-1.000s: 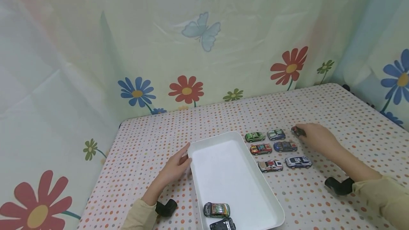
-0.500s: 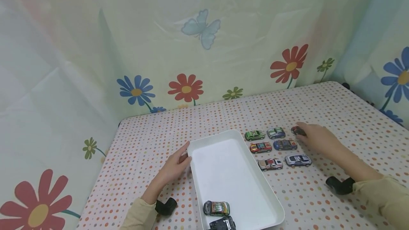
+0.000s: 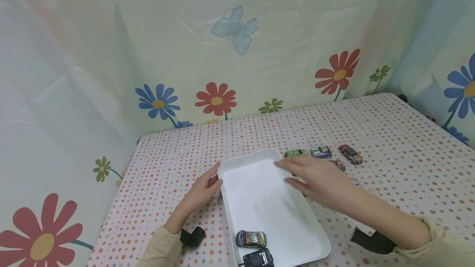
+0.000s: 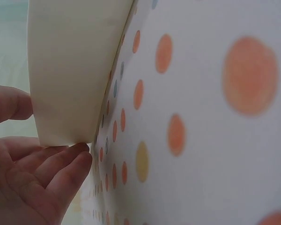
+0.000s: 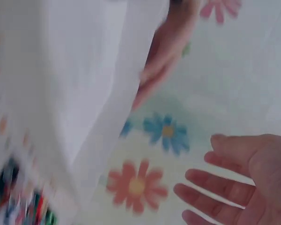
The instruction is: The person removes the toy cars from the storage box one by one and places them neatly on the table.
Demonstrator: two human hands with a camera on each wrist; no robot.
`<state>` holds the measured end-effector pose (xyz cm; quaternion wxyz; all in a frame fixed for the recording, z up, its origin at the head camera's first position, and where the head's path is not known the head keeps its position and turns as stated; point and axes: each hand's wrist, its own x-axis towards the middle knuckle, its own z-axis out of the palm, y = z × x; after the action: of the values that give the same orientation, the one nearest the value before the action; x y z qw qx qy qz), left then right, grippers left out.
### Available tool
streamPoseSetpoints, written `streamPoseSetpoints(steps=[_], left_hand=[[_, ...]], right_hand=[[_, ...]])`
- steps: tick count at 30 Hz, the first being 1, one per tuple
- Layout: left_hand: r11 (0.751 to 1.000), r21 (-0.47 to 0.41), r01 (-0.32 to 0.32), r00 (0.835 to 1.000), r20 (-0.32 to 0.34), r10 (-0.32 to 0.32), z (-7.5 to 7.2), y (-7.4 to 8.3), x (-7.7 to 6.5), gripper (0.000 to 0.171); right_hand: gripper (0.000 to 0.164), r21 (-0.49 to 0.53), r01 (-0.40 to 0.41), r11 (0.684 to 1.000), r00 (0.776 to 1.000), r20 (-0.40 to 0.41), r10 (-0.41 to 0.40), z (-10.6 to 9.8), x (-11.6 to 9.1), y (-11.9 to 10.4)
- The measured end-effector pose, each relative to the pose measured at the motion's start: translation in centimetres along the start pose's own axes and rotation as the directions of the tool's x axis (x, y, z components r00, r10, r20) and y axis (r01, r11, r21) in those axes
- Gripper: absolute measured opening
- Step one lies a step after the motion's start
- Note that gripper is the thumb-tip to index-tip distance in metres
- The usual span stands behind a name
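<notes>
A white rectangular tray (image 3: 263,193) lies on the table. My left hand (image 3: 200,193) grips its far left corner; in the left wrist view, the thumb is at the rim and the fingers bear against the wall. Over the tray's right rim reaches my right hand (image 3: 323,178), fingers spread and holding nothing. Inside the tray, near its front end, sit a multicoloured toy car (image 3: 250,239) and a black toy vehicle (image 3: 258,258). To the right on the table are a dark toy car (image 3: 350,154), a white-green one (image 3: 320,152) and a partly covered green one (image 3: 295,152).
Further toy cars stand under and behind the right hand, mostly hidden by it. The table wears a dotted cloth (image 3: 174,155). A flowered curtain (image 3: 167,44) closes off its back and sides. Black wrist devices (image 3: 193,237) hang by both sleeves.
The right hand has let go of the dark toy car, which now stands at a slant at the back right. That hand has swung left to the tray's rim; the left hand has stayed put.
</notes>
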<state>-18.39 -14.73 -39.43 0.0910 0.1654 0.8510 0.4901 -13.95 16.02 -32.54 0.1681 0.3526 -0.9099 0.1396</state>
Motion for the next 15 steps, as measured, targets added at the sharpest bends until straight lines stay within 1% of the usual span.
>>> streamPoseSetpoints(steps=[1,3,5,8,9,11,13,15], left_hand=[[1.000,-0.005,0.005,1.000,0.003,-0.005,-0.1,0.5,-0.1,0.055],[1.000,-0.005,0.010,1.000,0.006,-0.010,-0.2,1.0,-0.3,0.055],[1.000,-0.006,0.011,1.000,0.003,-0.011,-0.2,1.0,-0.2,0.054],[1.000,-0.003,0.009,1.000,-0.004,-0.009,-0.1,-0.1,0.1,0.055],[1.000,-0.003,0.009,1.000,-0.004,-0.009,0.0,-0.6,0.3,0.055],[1.000,-0.005,0.006,1.000,0.000,-0.006,0.1,-1.6,0.6,0.056],[1.000,-0.008,0.005,1.000,0.005,-0.005,0.2,-2.1,0.7,0.057],[1.000,-0.013,0.004,1.000,0.010,-0.004,0.2,-2.4,0.7,0.057]], right_hand=[[0.044,0.025,0.064,0.998,0.998,0.016,-0.064,0.6,0.2,-1.0],[0.047,0.079,0.181,0.980,0.980,0.073,-0.187,1.8,0.5,-2.7],[0.050,0.117,0.283,0.952,0.944,0.143,-0.298,3.1,0.6,-4.0],[0.052,0.122,0.411,0.904,0.872,0.237,-0.428,4.7,0.6,-5.3],[0.051,0.119,0.440,0.890,0.852,0.257,-0.456,5.2,0.6,-5.6],[0.047,0.117,0.483,0.868,0.821,0.285,-0.495,5.8,0.5,-6.0],[0.042,0.132,0.496,0.858,0.799,0.317,-0.510,6.2,0.4,-6.2],[0.038,0.145,0.499,0.855,0.786,0.341,-0.516,6.5,0.4,-6.3]])
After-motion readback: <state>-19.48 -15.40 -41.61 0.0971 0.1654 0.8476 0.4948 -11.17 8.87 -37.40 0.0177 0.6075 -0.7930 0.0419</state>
